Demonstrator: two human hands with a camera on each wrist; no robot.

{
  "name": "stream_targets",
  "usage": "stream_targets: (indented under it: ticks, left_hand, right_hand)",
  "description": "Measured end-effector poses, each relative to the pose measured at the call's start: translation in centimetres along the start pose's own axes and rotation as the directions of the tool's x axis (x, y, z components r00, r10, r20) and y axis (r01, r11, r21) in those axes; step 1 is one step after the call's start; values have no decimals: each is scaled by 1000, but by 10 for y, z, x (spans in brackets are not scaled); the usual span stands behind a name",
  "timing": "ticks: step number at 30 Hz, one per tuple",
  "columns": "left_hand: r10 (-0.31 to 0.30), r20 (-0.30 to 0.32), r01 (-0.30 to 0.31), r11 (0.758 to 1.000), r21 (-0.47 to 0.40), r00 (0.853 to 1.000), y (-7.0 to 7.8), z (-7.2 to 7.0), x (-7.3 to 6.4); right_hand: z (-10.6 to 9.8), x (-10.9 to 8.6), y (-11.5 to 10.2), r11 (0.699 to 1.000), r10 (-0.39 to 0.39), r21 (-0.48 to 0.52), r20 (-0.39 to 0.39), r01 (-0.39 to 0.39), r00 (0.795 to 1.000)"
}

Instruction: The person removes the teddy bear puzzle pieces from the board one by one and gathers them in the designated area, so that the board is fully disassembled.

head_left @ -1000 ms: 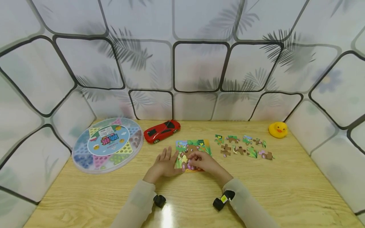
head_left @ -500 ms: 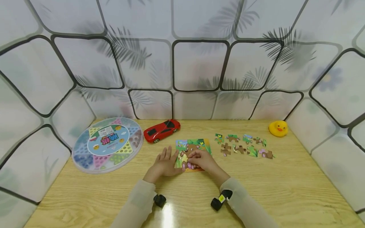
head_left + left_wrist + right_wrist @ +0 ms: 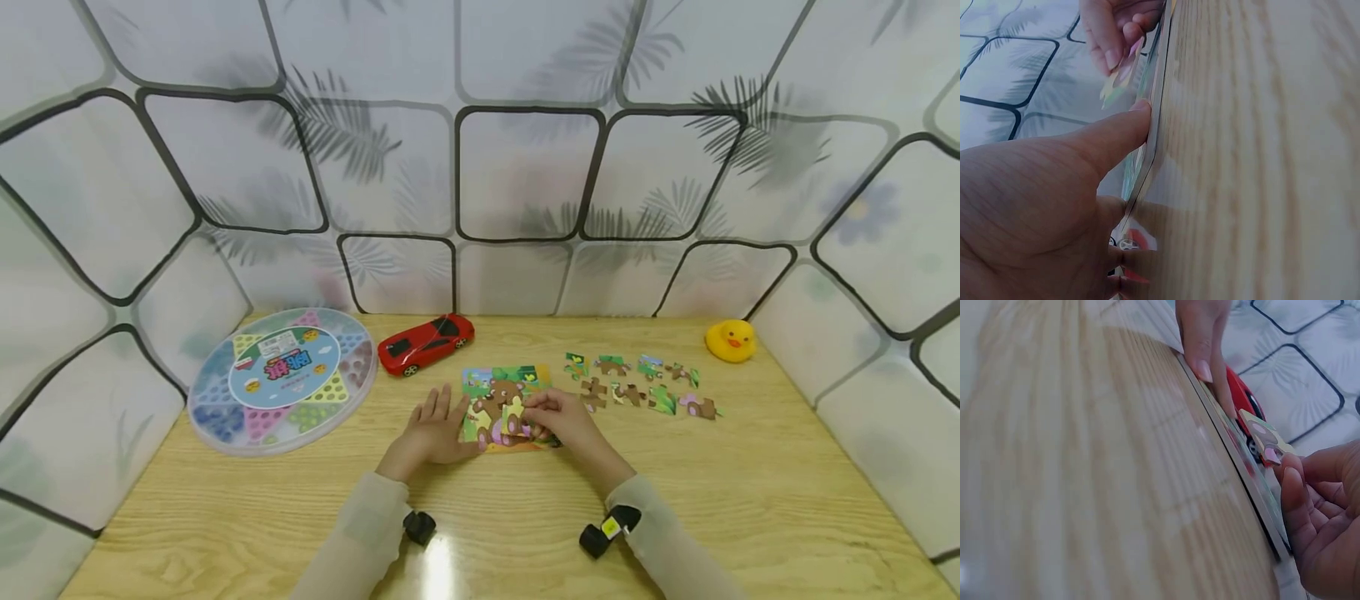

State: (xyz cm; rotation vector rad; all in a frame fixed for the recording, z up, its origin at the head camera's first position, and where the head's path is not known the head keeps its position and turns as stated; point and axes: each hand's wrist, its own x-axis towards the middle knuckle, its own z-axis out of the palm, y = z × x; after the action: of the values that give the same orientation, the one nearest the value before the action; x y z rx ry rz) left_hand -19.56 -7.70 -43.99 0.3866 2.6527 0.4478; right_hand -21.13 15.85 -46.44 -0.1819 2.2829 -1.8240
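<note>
A bear picture puzzle board [image 3: 478,385] lies on the table between the hands. My left hand [image 3: 435,435] rests beside its left edge with fingers straight; in the left wrist view its thumb [image 3: 1124,130] touches the board's edge. My right hand [image 3: 572,427] pinches a puzzle piece [image 3: 513,417] between thumb and fingers, over the lower right of the board. From the right wrist view, this yellow, brown and pink piece [image 3: 1264,436] is tilted and raised above the board. The right hand hides the board's right side.
Several loose puzzle pieces [image 3: 628,395] lie right of the board. A red toy car [image 3: 426,345] stands behind the left hand, and a round Chinese checkers board [image 3: 283,382] lies farther left. At the back right sits a yellow rubber duck [image 3: 731,341]. A patterned curtain [image 3: 517,175] closes off the back.
My right hand has shifted right, with the pinched piece now lifted off the board and plainly visible left of its fingertips. The left hand has stayed in place.
</note>
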Motion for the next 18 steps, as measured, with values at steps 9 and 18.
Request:
stream_targets:
  ticks: [9, 18]
  left_hand:
    - [-1, 3, 1, 1000, -4, 1000, 0, 0, 0]
    - [2, 14, -2, 1000, 6, 1000, -1, 0, 2]
  right_hand:
    - [-47, -14, 14, 999, 41, 31, -83, -39, 996]
    - [-96, -32, 21, 997, 71, 7, -142, -71, 987]
